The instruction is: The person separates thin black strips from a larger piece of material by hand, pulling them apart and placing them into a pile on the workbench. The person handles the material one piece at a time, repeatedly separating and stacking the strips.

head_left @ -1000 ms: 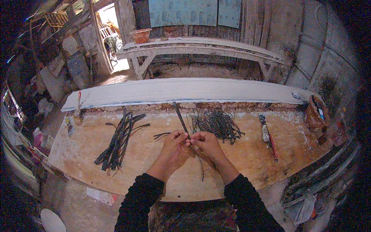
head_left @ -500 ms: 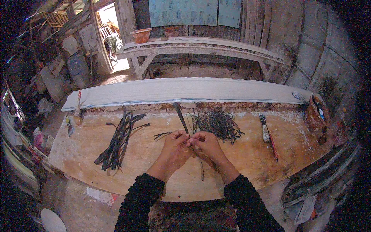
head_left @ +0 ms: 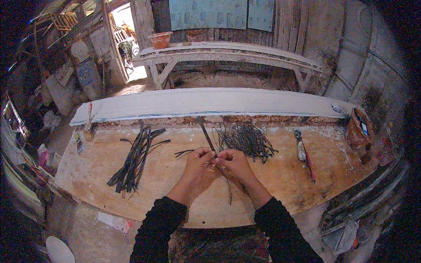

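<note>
Both hands meet over the middle of the wooden board, pinching one black strip (head_left: 208, 137). My left hand (head_left: 198, 168) has thumb and fingertips closed on it, and my right hand (head_left: 239, 167) grips it right beside them. The wider end of the strip points up and away; a thin dark tail (head_left: 230, 190) hangs below the fingers toward me. A pile of flat black strips (head_left: 135, 160) lies to the left. Just beyond my right hand sits a tangled heap of thin, knotted-looking black strands (head_left: 247, 141). One short black piece (head_left: 184, 152) shows by my left hand.
The wooden board (head_left: 96, 175) has a long white slab (head_left: 210, 103) along its far side. On the right lie a whitened brush-like tool (head_left: 301, 147) and a red stick (head_left: 310, 168), near a brown container (head_left: 359, 129). Behind stands a bench (head_left: 228, 56) with a terracotta pot (head_left: 160, 40).
Almost nothing differs. The fingertips have shifted very slightly on the strip, while both arms and the piles stay in place.
</note>
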The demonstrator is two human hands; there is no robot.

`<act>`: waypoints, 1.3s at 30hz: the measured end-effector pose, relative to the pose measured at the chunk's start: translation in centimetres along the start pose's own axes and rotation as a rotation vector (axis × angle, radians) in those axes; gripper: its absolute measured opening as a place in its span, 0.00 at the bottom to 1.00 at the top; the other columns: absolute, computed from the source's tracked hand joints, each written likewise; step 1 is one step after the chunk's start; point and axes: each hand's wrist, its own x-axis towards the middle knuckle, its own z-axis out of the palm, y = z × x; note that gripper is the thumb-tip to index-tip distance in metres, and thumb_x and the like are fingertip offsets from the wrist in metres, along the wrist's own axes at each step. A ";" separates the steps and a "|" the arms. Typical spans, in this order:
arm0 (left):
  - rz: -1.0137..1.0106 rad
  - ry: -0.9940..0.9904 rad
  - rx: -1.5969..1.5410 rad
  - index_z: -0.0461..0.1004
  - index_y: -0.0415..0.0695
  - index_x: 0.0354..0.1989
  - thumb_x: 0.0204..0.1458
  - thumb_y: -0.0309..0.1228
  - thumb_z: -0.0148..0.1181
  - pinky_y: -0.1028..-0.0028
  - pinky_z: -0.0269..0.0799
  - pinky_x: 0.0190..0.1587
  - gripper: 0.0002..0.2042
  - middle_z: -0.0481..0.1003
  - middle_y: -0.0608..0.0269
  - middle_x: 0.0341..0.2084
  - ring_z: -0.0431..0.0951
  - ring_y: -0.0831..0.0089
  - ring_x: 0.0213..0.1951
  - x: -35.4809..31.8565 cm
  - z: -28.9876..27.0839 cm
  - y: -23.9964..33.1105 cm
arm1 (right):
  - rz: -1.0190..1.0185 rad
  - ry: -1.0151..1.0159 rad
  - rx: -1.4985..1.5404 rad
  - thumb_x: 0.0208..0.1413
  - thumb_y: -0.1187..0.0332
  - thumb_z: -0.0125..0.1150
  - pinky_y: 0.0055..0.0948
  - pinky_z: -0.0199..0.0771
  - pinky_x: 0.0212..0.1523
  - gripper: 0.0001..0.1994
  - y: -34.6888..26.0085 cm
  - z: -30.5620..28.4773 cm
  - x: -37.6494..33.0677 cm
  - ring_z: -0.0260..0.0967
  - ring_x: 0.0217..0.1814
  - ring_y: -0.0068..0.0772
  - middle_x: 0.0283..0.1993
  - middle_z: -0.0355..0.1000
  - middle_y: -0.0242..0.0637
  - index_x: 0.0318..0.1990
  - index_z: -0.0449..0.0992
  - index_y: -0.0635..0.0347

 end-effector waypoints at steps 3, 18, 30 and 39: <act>-0.035 -0.014 -0.057 0.70 0.42 0.30 0.48 0.27 0.58 0.81 0.67 0.24 0.04 0.72 0.67 0.22 0.70 0.79 0.21 -0.2 0.1 0.1 | 0.047 0.005 0.058 0.48 0.69 0.59 0.24 0.71 0.31 0.07 -0.1 0.2 -0.1 0.70 0.29 0.22 0.28 0.74 0.34 0.31 0.76 0.64; -0.097 0.046 -0.111 0.66 0.45 0.26 0.51 0.26 0.54 0.70 0.67 0.25 0.04 0.67 0.67 0.19 0.67 0.76 0.22 -1.6 2.1 1.4 | 0.009 -0.094 0.078 0.50 0.76 0.56 0.23 0.68 0.40 0.06 -0.7 0.1 -0.1 0.69 0.37 0.21 0.35 0.73 0.32 0.36 0.75 0.63; -0.074 0.066 -0.134 0.67 0.43 0.25 0.49 0.26 0.57 0.75 0.65 0.22 0.06 0.68 0.65 0.17 0.66 0.78 0.20 -1.0 1.7 0.9 | -0.006 0.109 0.104 0.51 0.74 0.57 0.22 0.67 0.38 0.06 0.7 0.6 0.3 0.67 0.35 0.21 0.33 0.72 0.32 0.37 0.75 0.63; 0.011 -0.031 -0.004 0.67 0.42 0.26 0.48 0.27 0.59 0.78 0.65 0.22 0.06 0.68 0.67 0.19 0.68 0.79 0.21 -0.4 0.3 0.5 | 0.004 0.118 0.205 0.51 0.72 0.57 0.20 0.66 0.37 0.06 1.0 0.6 0.6 0.66 0.34 0.19 0.32 0.71 0.30 0.36 0.74 0.62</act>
